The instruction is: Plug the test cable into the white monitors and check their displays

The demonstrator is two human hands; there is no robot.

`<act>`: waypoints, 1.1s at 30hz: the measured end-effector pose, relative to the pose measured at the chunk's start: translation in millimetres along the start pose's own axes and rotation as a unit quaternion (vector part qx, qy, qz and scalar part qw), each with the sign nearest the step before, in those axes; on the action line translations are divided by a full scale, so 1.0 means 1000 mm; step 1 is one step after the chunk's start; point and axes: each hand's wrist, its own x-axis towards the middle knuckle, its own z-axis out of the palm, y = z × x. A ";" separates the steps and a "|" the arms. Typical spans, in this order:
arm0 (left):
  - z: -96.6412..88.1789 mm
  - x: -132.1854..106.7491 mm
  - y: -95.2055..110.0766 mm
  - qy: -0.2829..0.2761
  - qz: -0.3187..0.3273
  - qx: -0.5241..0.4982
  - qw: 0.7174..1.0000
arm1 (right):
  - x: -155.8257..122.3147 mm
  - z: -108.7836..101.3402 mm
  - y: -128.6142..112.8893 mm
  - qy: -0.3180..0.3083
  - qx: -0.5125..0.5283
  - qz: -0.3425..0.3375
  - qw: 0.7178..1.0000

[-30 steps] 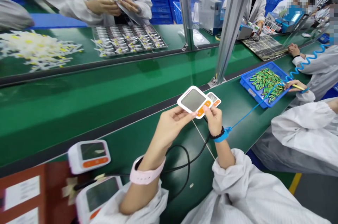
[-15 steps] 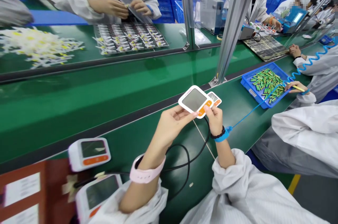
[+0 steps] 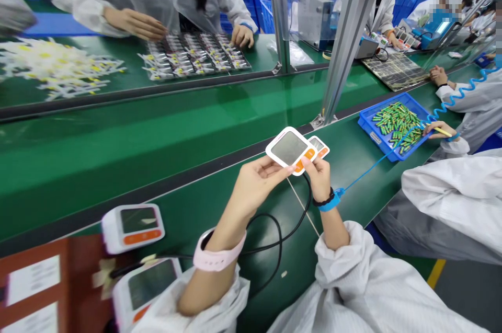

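Note:
Both my hands hold a white monitor (image 3: 289, 148) with a blank grey screen and orange buttons; it looks like a blood pressure monitor. It is tilted, with the screen facing me. My left hand (image 3: 259, 181) grips its lower left side, fingers behind it and thumb at the bottom edge. My right hand (image 3: 319, 176) has its thumb on the orange buttons at the lower right corner; its other fingers are partly hidden. Behind that corner shows a second white and orange device (image 3: 319, 146); whether my right hand touches it, I cannot tell. A black cable (image 3: 280, 241) loops below my hands.
Two similar monitors (image 3: 135, 228) stand at the lower left by a brown board (image 3: 78, 280). A blue tray (image 3: 366, 123) of green batteries is at the right, with a neighbour's hand (image 3: 439, 129) at it. A metal post (image 3: 349, 45) rises ahead. Across the belt (image 3: 157, 139), a co-worker handles a parts tray.
My hands and the monitor stay almost where they were. Across the belt, the co-worker's hands have moved apart, to either side of the parts tray.

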 end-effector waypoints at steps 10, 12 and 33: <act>0.002 -0.001 -0.001 0.000 -0.009 0.002 1.000 | 0.000 -0.002 0.004 0.013 0.002 -0.001 1.000; 0.002 0.000 -0.001 0.000 -0.009 0.004 1.000 | 0.000 -0.002 0.005 0.013 0.003 0.002 1.000; -0.007 0.013 -0.014 0.083 0.022 0.058 0.995 | -0.006 0.015 0.012 -0.107 -0.205 -0.213 0.949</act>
